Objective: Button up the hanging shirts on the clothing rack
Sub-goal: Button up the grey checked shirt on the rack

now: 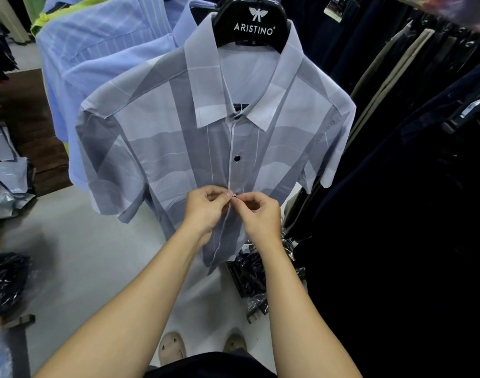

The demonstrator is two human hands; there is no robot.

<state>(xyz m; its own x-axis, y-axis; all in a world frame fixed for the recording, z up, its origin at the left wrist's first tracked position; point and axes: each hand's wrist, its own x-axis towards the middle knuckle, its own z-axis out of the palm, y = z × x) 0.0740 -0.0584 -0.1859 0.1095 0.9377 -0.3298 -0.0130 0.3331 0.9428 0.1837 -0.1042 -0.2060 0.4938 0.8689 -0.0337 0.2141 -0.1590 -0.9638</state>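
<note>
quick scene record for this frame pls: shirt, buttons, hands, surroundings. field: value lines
shirt: grey shirt with pale bands, short sleeves, on a black hanger
buttons done: dark button on the chest fastened; collar closed
button in work: at the placket, between both hands
left hand: left hand pinches the placket edge
right hand: right hand pinches the placket beside it
below hands: front hangs open
left of shirt: blue shirts
right of shirt: dark trousers
</note>
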